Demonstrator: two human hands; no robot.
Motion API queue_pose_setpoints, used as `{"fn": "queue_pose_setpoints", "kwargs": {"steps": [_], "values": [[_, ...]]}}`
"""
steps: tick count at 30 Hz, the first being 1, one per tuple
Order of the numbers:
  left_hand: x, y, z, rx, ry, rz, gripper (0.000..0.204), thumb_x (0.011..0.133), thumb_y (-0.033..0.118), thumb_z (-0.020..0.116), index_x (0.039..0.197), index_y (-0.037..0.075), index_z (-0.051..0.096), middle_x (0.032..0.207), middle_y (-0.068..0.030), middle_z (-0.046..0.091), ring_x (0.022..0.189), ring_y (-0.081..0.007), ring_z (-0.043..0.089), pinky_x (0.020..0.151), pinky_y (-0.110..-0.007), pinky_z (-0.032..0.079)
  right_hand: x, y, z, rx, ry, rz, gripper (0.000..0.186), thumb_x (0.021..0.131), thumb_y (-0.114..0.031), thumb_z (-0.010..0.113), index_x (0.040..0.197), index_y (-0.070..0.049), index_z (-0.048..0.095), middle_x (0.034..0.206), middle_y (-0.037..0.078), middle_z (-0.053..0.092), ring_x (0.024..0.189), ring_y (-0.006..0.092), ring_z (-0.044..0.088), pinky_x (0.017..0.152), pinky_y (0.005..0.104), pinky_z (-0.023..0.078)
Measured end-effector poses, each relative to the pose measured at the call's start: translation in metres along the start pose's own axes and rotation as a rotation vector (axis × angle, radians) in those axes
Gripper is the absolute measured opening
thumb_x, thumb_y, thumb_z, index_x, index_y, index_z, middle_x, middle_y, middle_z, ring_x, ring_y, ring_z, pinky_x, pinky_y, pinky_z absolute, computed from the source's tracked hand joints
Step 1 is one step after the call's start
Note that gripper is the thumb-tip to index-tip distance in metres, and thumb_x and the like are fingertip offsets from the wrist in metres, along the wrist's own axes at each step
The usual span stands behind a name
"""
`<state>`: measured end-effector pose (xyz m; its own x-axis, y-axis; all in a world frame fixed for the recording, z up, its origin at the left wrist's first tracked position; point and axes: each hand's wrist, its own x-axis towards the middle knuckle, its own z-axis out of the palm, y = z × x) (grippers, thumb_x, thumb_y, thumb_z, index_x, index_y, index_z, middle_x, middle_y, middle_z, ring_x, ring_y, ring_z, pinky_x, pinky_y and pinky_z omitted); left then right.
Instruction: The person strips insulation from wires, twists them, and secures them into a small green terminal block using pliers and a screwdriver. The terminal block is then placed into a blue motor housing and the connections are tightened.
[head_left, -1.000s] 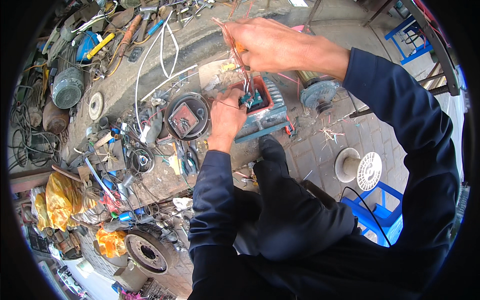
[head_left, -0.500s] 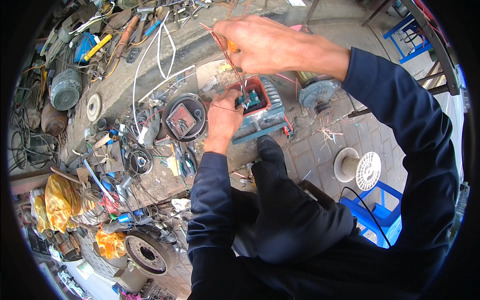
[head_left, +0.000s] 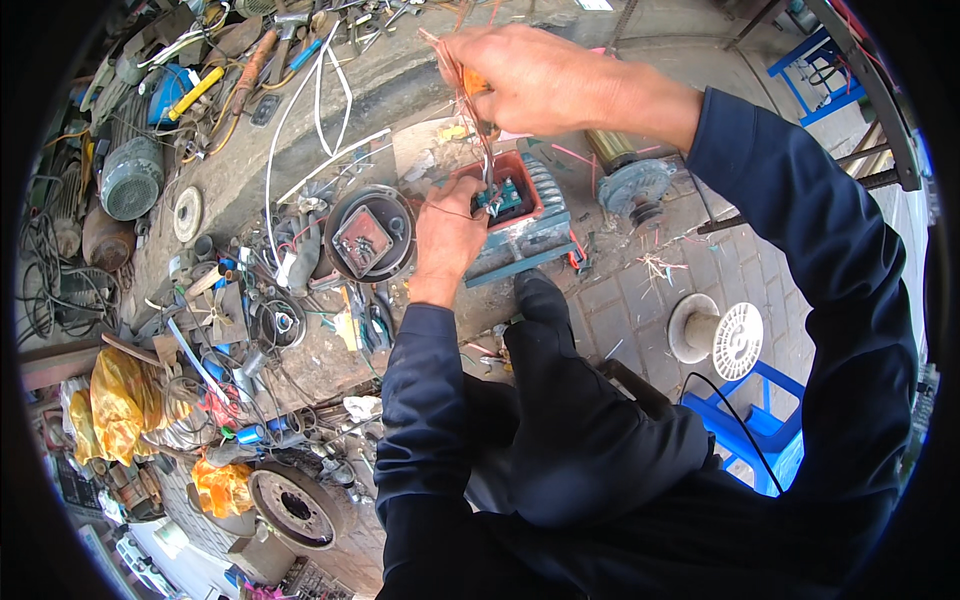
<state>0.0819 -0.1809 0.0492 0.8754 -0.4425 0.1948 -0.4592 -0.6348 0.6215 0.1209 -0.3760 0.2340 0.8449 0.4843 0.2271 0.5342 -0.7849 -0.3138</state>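
A motor with a grey-green ribbed housing [head_left: 548, 190] lies before me, its red-rimmed terminal box [head_left: 533, 212] uncovered over a teal terminal block [head_left: 511, 192]. My left hand [head_left: 447, 235] rests at the box's left edge, fingers pinched together at the terminals; their tips hide what they hold. A thin reddish wire crosses that hand. Above the box, my right hand [head_left: 535, 80] is closed around the orange handle of a screwdriver [head_left: 475, 80], mostly covered by the fingers. Its shaft points down into the box. Copper-coloured wires [head_left: 452, 62] rise beside this hand.
Left of the motor sits a round housing [head_left: 372, 235] holding a square cover with small parts. Pliers [head_left: 376, 325] lie nearer me. A shafted motor part [head_left: 637, 188], a white spool [head_left: 697, 330] and a blue stool [head_left: 760, 425] are at right. Tools and scrap crowd the left.
My right hand has shifted slightly right and down, and its wrist has turned a little. More of the orange handle shows. My left hand stays at the terminal box.
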Motion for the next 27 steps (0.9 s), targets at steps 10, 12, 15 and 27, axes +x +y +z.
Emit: {"fn": "queue_pose_setpoints", "kwargs": {"steps": [10, 12, 15, 27], "values": [[0.000, -0.002, 0.000, 0.008, -0.021, -0.005, 0.035, 0.077, 0.004, 0.077, 0.111, 0.009, 0.070, 0.113, -0.0135, 0.072, 0.105, -0.0402, 0.065, 0.093, -0.047, 0.054, -0.005, 0.005, -0.008, 0.034, -0.022, -0.157, 0.033, 0.079, -0.007, 0.073, 0.110, -0.001, 0.064, 0.105, 0.021, 0.068, 0.105, 0.0417, 0.068, 0.091, 0.0493, 0.055], [0.000, -0.003, 0.000, 0.012, -0.012, 0.015, 0.035, 0.077, 0.004, 0.077, 0.111, 0.009, 0.070, 0.113, -0.0137, 0.072, 0.105, -0.0408, 0.065, 0.093, -0.048, 0.055, -0.008, -0.003, -0.010, 0.033, -0.073, -0.203, 0.036, 0.079, -0.006, 0.076, 0.111, -0.001, 0.062, 0.106, 0.019, 0.066, 0.105, 0.0412, 0.067, 0.092, 0.0488, 0.055], [0.001, -0.004, 0.001, -0.026, -0.031, -0.023, 0.034, 0.077, 0.004, 0.076, 0.111, 0.010, 0.070, 0.114, -0.0135, 0.072, 0.106, -0.0411, 0.065, 0.092, -0.048, 0.055, -0.013, -0.013, -0.011, 0.036, -0.056, -0.363, 0.031, 0.083, -0.003, 0.072, 0.106, 0.000, 0.052, 0.104, 0.016, 0.055, 0.098, 0.0411, 0.063, 0.082, 0.0492, 0.051], [0.000, -0.003, -0.001, -0.014, -0.058, -0.042, 0.033, 0.079, 0.006, 0.076, 0.111, 0.009, 0.070, 0.112, -0.0136, 0.072, 0.106, -0.0395, 0.064, 0.092, -0.048, 0.054, -0.012, 0.009, -0.009, 0.034, -0.066, -0.146, 0.030, 0.083, -0.001, 0.071, 0.110, -0.004, 0.059, 0.106, 0.018, 0.060, 0.105, 0.0416, 0.063, 0.090, 0.0480, 0.051]]}}
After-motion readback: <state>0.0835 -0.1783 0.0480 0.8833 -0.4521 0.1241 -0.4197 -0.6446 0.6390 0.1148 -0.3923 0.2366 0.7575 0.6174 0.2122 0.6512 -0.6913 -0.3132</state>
